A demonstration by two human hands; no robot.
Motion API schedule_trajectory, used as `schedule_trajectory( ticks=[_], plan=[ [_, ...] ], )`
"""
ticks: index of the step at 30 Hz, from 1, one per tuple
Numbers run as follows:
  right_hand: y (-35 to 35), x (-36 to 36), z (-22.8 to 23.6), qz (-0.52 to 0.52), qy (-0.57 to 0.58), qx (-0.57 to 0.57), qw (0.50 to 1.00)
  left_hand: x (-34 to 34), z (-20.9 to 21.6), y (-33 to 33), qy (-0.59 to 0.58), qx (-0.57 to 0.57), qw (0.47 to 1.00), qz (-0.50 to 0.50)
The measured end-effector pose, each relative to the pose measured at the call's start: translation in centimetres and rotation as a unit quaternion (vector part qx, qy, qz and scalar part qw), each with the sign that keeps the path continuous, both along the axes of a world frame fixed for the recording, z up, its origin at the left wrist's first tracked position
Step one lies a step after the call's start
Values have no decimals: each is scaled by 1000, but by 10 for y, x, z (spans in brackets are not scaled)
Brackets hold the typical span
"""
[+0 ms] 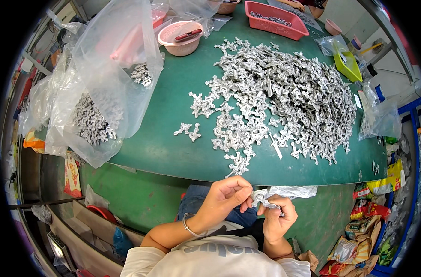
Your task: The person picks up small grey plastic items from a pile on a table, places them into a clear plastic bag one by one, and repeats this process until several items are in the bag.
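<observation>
Silver-grey metal, a knobbly branched casting (260,198) slants rightward and down from bare left hand (225,197) to bare right hand (277,221), both grips pinching it just short of the flat green tabletop (169,143).

I face a broad table (169,157) with a dark-green top, and below its near edge I see a lighter green floor (146,194) with a worn look. To the right of the table I have a blue metal rack (412,108); past the table's far right corner, a pale wall (346,11) and grey framing (389,30). Left of the table, nearer me, sits a low brown divided unit (81,247), and bright light reaches the tabletop
</observation>
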State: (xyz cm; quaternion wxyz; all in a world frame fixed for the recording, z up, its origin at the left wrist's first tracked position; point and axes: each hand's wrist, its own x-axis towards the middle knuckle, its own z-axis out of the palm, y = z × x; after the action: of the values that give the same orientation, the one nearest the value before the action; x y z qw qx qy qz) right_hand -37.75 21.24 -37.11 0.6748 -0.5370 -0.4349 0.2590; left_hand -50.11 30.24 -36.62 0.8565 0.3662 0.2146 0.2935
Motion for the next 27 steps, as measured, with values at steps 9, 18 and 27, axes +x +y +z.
schedule_trajectory(
  ticks=[9,18,27],
  plan=[
    [0,0,1,-4,-27,19,999,1,-1,0,-11,-16,1000,-3],
    [4,-5,9,-47,-85,-3,995,1,1,1,-14,-36,999,-9],
    [2,-5,6,-50,-76,1,996,2,3,1,-17,-44,999,-3]
  ],
)
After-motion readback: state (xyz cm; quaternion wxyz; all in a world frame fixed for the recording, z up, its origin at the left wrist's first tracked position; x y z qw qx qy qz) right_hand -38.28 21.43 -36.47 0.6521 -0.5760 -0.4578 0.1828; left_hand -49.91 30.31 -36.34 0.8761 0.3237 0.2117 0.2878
